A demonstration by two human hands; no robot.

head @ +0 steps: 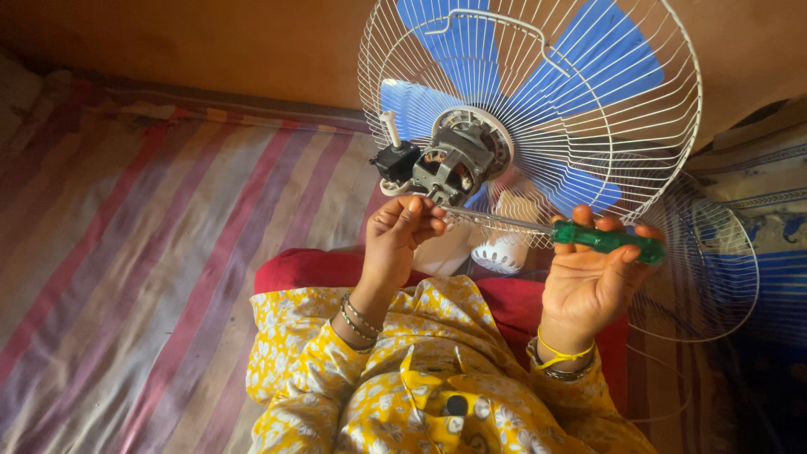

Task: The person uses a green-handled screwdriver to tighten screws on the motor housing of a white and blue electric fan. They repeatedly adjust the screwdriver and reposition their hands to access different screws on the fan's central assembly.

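I have the fan propped against my lap with its back turned toward me, so the bare motor faces up where I can get at it. My right hand is closed around the green handle of a screwdriver, palm up, and I hold it nearly level so the long metal shaft runs leftward to the underside of the motor. My left hand sits at the tip end, fingertips pinched together right under the motor housing, steadying the point or something small there; I cannot tell whether a screw is between them. The black gearbox with its white knob sticks out of the motor's rear, uncovered.

Counting: one screwdriver, one motor, one wire guard around the blades, and a second, loose guard lying to my right. Through the wires I make out four blue blades, perhaps more hidden. A white plastic housing rests under the shaft, on my red garment. All of it lies on a striped bed cover.
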